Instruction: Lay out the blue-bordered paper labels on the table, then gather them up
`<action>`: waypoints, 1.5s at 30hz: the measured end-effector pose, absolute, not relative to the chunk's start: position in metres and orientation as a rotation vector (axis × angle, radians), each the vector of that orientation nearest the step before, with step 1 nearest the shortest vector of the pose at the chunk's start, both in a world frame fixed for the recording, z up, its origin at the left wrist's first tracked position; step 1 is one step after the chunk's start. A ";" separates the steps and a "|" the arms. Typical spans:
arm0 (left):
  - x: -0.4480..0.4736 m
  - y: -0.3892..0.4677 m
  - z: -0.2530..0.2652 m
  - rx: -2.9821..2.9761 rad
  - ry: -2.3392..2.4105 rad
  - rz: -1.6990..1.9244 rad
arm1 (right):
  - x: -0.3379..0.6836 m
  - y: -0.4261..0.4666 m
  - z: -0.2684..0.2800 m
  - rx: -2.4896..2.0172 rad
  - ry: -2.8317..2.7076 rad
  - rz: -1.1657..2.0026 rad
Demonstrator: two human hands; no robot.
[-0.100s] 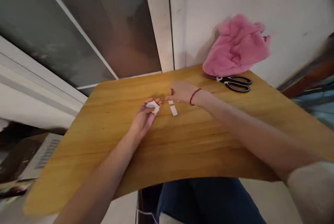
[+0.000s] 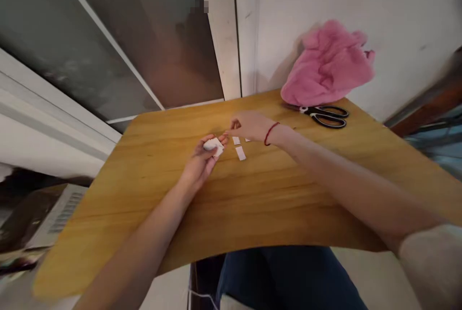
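Note:
My left hand (image 2: 206, 156) is closed around several small white paper pieces (image 2: 213, 146), its thumb lying across them. My right hand (image 2: 250, 125), a red string bracelet at its wrist, is just right of the left fingertips. Its thumb and fingers are drawn together in a pinch, slightly blurred, and whatever may be between them is too small to make out. Below the right hand, a white paper slip (image 2: 240, 153) lies flat on the wooden table (image 2: 187, 223). A second slip (image 2: 236, 140) lies just behind it, and part of another (image 2: 247, 139) shows under the hand.
Black-handled scissors (image 2: 325, 116) lie at the back right of the table, their blades by a bunched pink cloth (image 2: 330, 64) against the white wall. A glazed sliding door (image 2: 144, 35) borders the back left. A cardboard box (image 2: 54, 216) stands beyond the table's left edge.
My right hand has moved slightly left, its fingertips now closer to the left hand's fingertips. The left hand has shifted a little right with its paper pieces.

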State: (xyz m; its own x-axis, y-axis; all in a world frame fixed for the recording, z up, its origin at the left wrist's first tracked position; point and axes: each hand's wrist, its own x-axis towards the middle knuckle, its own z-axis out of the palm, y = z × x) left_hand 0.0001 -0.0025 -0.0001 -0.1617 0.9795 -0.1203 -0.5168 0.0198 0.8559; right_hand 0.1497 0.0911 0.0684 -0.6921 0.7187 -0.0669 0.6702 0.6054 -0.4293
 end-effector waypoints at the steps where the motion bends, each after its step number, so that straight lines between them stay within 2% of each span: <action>1: 0.001 -0.003 0.000 0.692 0.969 1.476 | 0.149 0.091 0.067 -1.122 -2.680 0.722; 5: 0.003 -0.006 -0.001 0.791 1.041 1.428 | 0.147 0.090 0.058 -0.932 -2.633 0.947; 11: 0.003 -0.004 -0.006 0.803 1.100 1.399 | 0.146 0.090 0.060 -0.939 -2.616 0.868; 16: 0.001 -0.003 -0.004 0.712 1.052 1.474 | 0.167 0.099 0.072 -1.114 -2.607 0.706; 20: 0.001 -0.002 0.000 0.578 1.008 1.510 | 0.192 0.103 0.055 -1.243 -2.696 0.751; 27: 0.003 -0.002 0.004 0.446 0.913 1.541 | 0.201 0.092 0.023 -1.282 -2.761 0.285; 32: 0.004 -0.004 0.003 0.624 0.882 1.543 | 0.203 0.089 0.027 -1.364 -2.718 0.262; 36: 0.007 -0.006 0.004 0.718 0.941 1.473 | 0.207 0.086 0.031 -1.288 -2.547 0.376; 42: 0.017 -0.015 0.007 0.840 0.989 1.310 | 0.199 0.055 0.035 -1.009 -2.246 0.877; 45: 0.026 -0.024 0.010 0.899 0.982 1.243 | 0.196 0.038 0.035 -0.938 -2.158 0.992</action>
State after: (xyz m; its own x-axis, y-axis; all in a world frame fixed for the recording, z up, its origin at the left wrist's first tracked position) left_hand 0.0263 -0.0239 0.0100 0.0557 0.9932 -0.1018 -0.3291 0.1145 0.9373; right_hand 0.1956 0.0378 0.0352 -0.5849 0.7842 0.2070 0.3537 0.4763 -0.8050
